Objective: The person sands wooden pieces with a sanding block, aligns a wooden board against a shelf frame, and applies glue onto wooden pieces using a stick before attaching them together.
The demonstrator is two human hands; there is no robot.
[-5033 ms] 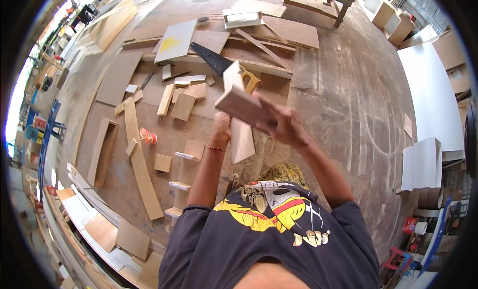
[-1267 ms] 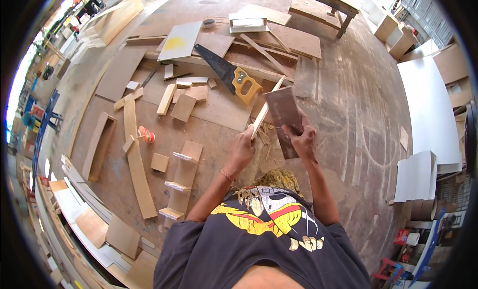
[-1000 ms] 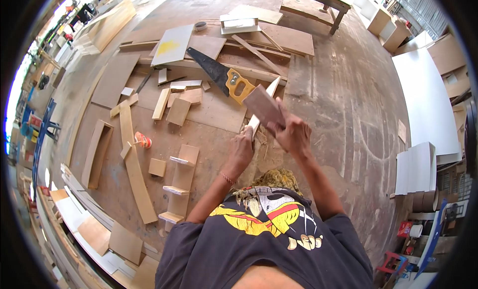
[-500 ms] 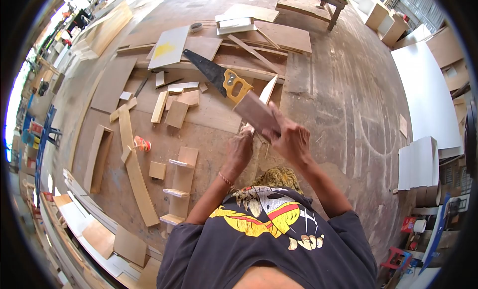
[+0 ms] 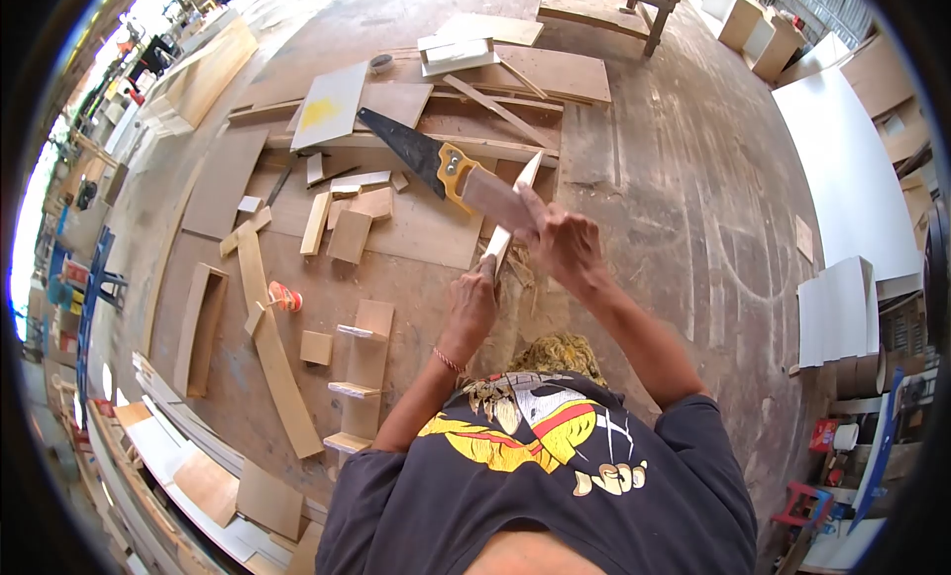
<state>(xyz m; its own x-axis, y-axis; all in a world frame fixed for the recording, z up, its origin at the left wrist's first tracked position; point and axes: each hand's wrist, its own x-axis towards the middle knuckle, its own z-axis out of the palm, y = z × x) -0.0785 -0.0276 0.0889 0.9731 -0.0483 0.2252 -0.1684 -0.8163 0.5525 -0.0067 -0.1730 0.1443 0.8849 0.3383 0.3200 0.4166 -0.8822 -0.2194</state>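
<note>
My left hand (image 5: 473, 303) is closed on the lower end of a narrow pale wood piece (image 5: 530, 173), which slants up and away. In my right hand (image 5: 568, 240) is a flat reddish-brown block (image 5: 492, 199), its face lying across the edge of the pale piece. Just beyond the block, a handsaw (image 5: 414, 155) with a dark blade and yellow handle lies on the boards; the block hides part of its handle. Small wood offcuts (image 5: 349, 235) lie left of the saw.
An orange-red cup (image 5: 284, 298) stands beside a long plank (image 5: 272, 347). Nearer me lies a board with white-edged crosspieces (image 5: 367, 364). An open wooden box (image 5: 200, 327) is further left. White panels (image 5: 842, 169) lean at right, and a wooden table (image 5: 644, 0) stands at the top.
My right hand and the brown block have moved up and left along the pale piece, now covering part of the saw's handle. Five seconds ago the pale piece was held at another angle.
</note>
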